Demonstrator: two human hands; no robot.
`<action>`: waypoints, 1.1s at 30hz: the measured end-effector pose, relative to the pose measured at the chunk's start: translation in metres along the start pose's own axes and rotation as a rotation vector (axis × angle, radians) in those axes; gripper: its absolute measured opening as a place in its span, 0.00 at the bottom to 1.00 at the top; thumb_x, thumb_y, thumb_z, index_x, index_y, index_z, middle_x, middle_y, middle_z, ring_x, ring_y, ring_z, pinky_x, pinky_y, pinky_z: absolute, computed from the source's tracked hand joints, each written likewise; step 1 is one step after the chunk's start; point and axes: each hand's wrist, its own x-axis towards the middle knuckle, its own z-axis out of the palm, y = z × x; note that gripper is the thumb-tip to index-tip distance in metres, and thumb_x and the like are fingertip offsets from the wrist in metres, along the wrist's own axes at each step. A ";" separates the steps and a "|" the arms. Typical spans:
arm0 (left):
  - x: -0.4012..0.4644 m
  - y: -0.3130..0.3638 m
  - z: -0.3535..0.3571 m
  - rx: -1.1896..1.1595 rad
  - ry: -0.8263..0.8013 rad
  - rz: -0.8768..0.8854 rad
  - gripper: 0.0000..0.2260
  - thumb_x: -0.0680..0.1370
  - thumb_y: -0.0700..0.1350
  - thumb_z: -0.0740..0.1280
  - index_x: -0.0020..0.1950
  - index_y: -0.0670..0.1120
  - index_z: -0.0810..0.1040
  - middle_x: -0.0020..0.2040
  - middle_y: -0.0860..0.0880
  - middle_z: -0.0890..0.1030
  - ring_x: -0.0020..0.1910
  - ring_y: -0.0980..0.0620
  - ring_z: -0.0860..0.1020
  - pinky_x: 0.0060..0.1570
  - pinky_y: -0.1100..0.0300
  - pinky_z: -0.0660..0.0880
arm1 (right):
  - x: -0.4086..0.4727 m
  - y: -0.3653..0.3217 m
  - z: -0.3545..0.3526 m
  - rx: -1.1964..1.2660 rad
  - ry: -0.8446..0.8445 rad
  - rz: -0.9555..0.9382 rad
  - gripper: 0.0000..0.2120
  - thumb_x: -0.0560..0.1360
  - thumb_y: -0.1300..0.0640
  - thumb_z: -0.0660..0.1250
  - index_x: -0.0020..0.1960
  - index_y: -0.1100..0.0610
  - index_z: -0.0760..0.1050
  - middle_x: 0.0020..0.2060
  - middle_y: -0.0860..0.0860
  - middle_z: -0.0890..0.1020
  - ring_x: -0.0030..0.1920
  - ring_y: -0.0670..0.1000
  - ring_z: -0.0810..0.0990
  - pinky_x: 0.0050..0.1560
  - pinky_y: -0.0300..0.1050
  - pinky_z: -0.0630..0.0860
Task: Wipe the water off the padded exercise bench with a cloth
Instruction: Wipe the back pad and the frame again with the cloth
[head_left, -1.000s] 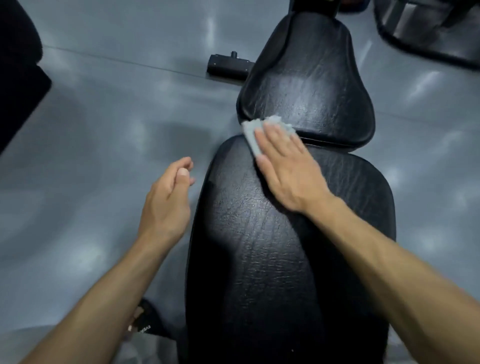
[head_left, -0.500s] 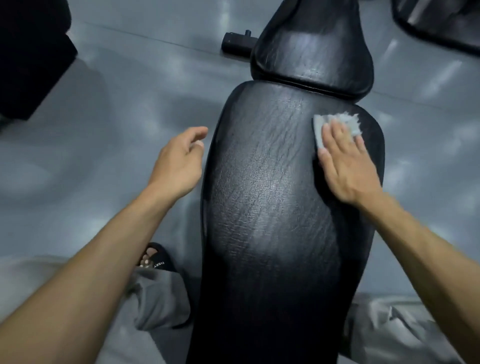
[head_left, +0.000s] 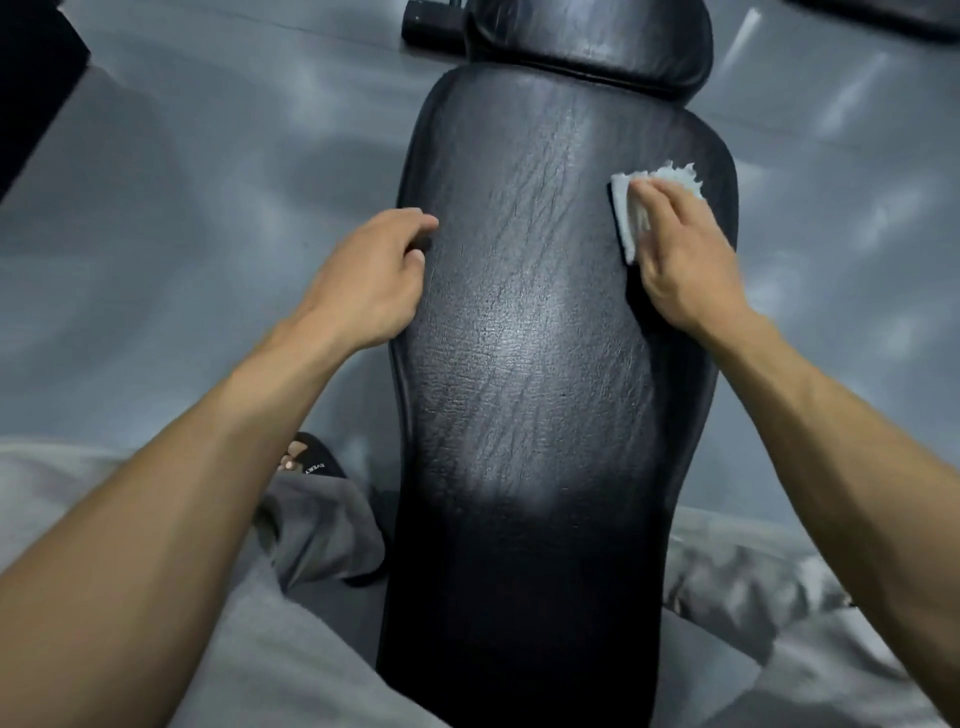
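Note:
The black padded bench (head_left: 519, 338) runs away from me down the middle of the head view, with its second pad (head_left: 587, 36) at the top. A pale, frayed cloth (head_left: 631, 208) lies on the right side of the long pad. My right hand (head_left: 685, 260) presses flat on it, fingers straight and covering most of it. My left hand (head_left: 374, 275) rests on the pad's left edge with fingers loosely bent and nothing in it. The pad's middle shines under the light; I cannot make out separate water drops.
Glossy grey floor lies on both sides of the bench. A black frame part (head_left: 431, 21) sits on the floor at the top left of the bench. A dark block (head_left: 31, 78) fills the upper left corner. My sandalled foot (head_left: 311, 462) and grey trouser legs flank the bench.
My right hand slid the cloth from the gap between the pads to the long pad's right side, then nearer to me. My left hand moved from beside the bench onto its left edge.

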 end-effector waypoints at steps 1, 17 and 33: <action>-0.002 0.000 0.002 0.021 0.006 0.018 0.19 0.84 0.38 0.58 0.76 0.44 0.71 0.76 0.46 0.71 0.75 0.47 0.68 0.70 0.64 0.60 | -0.001 -0.001 0.004 -0.022 -0.005 -0.002 0.25 0.82 0.55 0.53 0.79 0.56 0.61 0.76 0.58 0.66 0.74 0.62 0.67 0.73 0.58 0.67; -0.027 -0.017 0.026 0.184 -0.034 0.059 0.21 0.85 0.41 0.58 0.79 0.44 0.67 0.81 0.45 0.62 0.80 0.43 0.61 0.78 0.53 0.56 | -0.172 -0.028 0.013 0.021 -0.179 0.038 0.32 0.85 0.44 0.46 0.83 0.58 0.46 0.83 0.56 0.44 0.82 0.54 0.40 0.81 0.56 0.40; -0.028 -0.015 0.030 0.340 -0.142 0.029 0.28 0.82 0.35 0.57 0.82 0.47 0.62 0.84 0.49 0.53 0.81 0.41 0.59 0.79 0.45 0.59 | -0.266 -0.050 0.013 -0.204 -0.362 -0.434 0.38 0.84 0.38 0.49 0.83 0.62 0.44 0.82 0.60 0.44 0.82 0.60 0.42 0.81 0.62 0.49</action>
